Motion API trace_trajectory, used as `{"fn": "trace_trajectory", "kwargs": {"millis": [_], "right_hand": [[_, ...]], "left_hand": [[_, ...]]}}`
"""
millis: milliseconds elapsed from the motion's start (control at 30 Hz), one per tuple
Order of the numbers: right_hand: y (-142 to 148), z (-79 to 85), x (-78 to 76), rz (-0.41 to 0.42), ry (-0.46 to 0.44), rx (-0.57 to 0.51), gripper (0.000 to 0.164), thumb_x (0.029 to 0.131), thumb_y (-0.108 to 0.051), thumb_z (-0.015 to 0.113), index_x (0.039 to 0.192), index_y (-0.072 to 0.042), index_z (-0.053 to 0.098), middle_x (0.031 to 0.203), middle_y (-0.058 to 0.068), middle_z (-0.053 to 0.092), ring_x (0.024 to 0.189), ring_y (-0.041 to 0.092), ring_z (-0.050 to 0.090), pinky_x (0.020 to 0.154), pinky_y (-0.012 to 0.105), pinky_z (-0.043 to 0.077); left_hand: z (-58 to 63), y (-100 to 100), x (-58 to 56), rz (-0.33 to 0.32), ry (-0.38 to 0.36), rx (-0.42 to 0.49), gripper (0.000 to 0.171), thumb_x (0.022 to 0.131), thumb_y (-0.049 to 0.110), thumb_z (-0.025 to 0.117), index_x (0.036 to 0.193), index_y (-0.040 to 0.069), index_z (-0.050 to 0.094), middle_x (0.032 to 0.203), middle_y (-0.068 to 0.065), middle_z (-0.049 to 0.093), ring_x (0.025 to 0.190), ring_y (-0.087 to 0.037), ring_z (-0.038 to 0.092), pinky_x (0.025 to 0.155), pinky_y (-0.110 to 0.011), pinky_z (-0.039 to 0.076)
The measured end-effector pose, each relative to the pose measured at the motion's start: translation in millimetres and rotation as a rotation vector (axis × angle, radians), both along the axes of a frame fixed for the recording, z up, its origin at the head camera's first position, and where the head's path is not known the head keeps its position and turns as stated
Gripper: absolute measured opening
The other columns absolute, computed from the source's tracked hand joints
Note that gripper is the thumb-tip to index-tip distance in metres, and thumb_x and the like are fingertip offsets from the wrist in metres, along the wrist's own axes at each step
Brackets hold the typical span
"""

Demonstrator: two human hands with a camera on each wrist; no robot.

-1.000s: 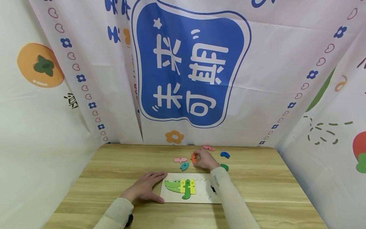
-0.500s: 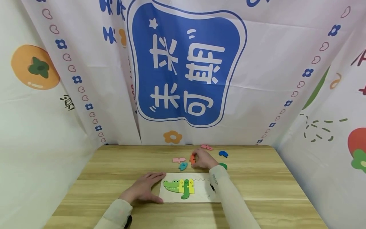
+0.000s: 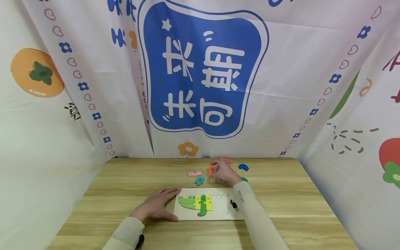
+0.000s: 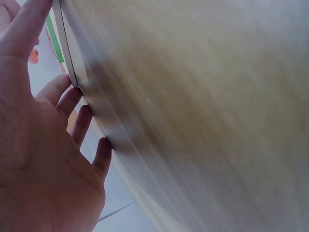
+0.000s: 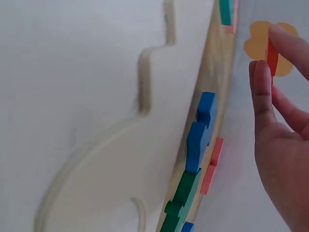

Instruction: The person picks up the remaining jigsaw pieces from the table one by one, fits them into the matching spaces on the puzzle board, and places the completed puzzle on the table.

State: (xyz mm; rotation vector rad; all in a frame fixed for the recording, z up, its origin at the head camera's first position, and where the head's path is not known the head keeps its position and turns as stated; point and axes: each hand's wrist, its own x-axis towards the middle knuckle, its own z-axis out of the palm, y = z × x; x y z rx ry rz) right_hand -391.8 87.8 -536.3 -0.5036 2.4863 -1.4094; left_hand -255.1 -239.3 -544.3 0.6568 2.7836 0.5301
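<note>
My left hand [image 3: 157, 204] spreads along the left edge of a pale wooden puzzle board [image 3: 218, 212], thumb at the near corner and fingers at the far one. In the left wrist view its fingertips touch the board's edge [image 4: 70, 58]. On the board lie a green crocodile head [image 3: 187, 201], two yellow pieces and a green piece with a leg [image 3: 202, 208]; its right part shows bare recesses. Beyond the board, my right hand [image 3: 225, 172] pinches an orange puzzle piece [image 3: 210, 169] between thumb and fingers. In the right wrist view, this orange piece [image 5: 272, 59] appears edge-on.
Loose pieces lie behind the board: light pink [image 3: 195, 174], teal [image 3: 199, 181], pink [image 3: 226, 160] and blue [image 3: 243, 167]. A green piece [image 3: 244, 179] is partly hidden by the right sleeve. In the right wrist view, a blue piece [image 5: 197, 140] touches a green one [image 5: 179, 200]. Printed cloth surrounds the table.
My right hand has risen slightly with the orange piece, moving away from the board, and a blue piece shows beneath it. The left hand stays at the board's edge.
</note>
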Motion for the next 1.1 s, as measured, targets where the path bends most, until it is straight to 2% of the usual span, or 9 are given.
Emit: {"fn": "trace_trajectory", "kwargs": {"millis": [167, 367, 500, 633, 800, 933, 1000, 1100], "right_hand": [[5, 7.6, 3.2, 0.019, -0.083, -0.133, 0.067, 0.087, -0.005, 0.083, 0.147, 0.000, 0.053, 0.128, 0.013, 0.060, 0.097, 0.020, 0.065, 0.084, 0.038, 0.059], [7, 12.0, 8.0, 0.039, -0.106, -0.207, 0.066, 0.086, 0.004, 0.080, 0.146, -0.008, 0.056, 0.120, 0.017, 0.065, 0.094, 0.017, 0.067, 0.085, 0.035, 0.060], [8, 12.5, 11.5, 0.067, -0.091, -0.231, 0.066, 0.085, 0.006, 0.080, 0.145, -0.009, 0.058, 0.124, 0.021, 0.063, 0.092, 0.016, 0.068, 0.084, 0.033, 0.060], [9, 13.0, 14.6, 0.092, -0.056, -0.220, 0.063, 0.086, 0.004, 0.081, 0.144, -0.008, 0.060, 0.135, 0.019, 0.059, 0.093, 0.014, 0.068, 0.084, 0.029, 0.060], [12, 13.8, 14.7, 0.109, -0.023, -0.245, 0.055, 0.090, -0.005, 0.080, 0.142, -0.004, 0.061, 0.141, 0.019, 0.059, 0.107, 0.020, 0.068, 0.090, 0.027, 0.060], [14, 12.5, 13.2, 0.112, -0.041, -0.305, 0.052, 0.092, -0.008, 0.079, 0.141, -0.001, 0.062, 0.139, 0.021, 0.062, 0.120, 0.026, 0.068, 0.096, 0.030, 0.059], [15, 11.8, 13.0, 0.097, -0.048, -0.325, 0.049, 0.092, -0.006, 0.078, 0.139, 0.000, 0.064, 0.135, 0.019, 0.065, 0.120, 0.026, 0.069, 0.097, 0.032, 0.059], [15, 11.0, 14.3, 0.062, -0.016, -0.318, 0.040, 0.093, -0.003, 0.076, 0.132, 0.000, 0.069, 0.127, 0.016, 0.067, 0.111, 0.022, 0.071, 0.097, 0.040, 0.059]], "left_hand": [[1.9, 1, -0.2, 0.002, 0.002, 0.001, 0.111, 0.074, 0.074, 0.079, 0.162, 0.022, 0.037, 0.165, -0.005, 0.040, 0.148, -0.038, 0.038, 0.116, -0.066, 0.034], [5.3, 1, 0.5, 0.014, -0.006, 0.004, 0.111, 0.073, 0.073, 0.080, 0.162, 0.022, 0.037, 0.165, -0.006, 0.040, 0.148, -0.039, 0.038, 0.116, -0.067, 0.034], [4.1, 1, 1.8, 0.011, -0.006, 0.005, 0.111, 0.073, 0.073, 0.080, 0.162, 0.021, 0.037, 0.165, -0.006, 0.040, 0.148, -0.039, 0.038, 0.116, -0.067, 0.034], [1.3, 1, 2.8, 0.001, 0.000, 0.000, 0.112, 0.073, 0.075, 0.078, 0.162, 0.021, 0.037, 0.166, -0.006, 0.039, 0.148, -0.039, 0.037, 0.116, -0.067, 0.033], [0.8, 0, 1.4, 0.007, 0.008, 0.007, 0.112, 0.073, 0.074, 0.079, 0.162, 0.021, 0.037, 0.166, -0.007, 0.039, 0.148, -0.039, 0.037, 0.116, -0.068, 0.032], [1.3, 0, -0.1, 0.006, 0.009, 0.005, 0.112, 0.073, 0.075, 0.079, 0.162, 0.021, 0.037, 0.166, -0.006, 0.039, 0.148, -0.039, 0.037, 0.116, -0.068, 0.033], [1.0, 0, -0.2, 0.002, 0.009, -0.003, 0.112, 0.073, 0.075, 0.078, 0.163, 0.022, 0.037, 0.166, -0.006, 0.039, 0.148, -0.038, 0.037, 0.116, -0.067, 0.033], [0.8, 0, -0.1, -0.003, 0.010, -0.005, 0.112, 0.073, 0.075, 0.078, 0.162, 0.021, 0.037, 0.165, -0.006, 0.040, 0.148, -0.038, 0.038, 0.117, -0.067, 0.033]]}}
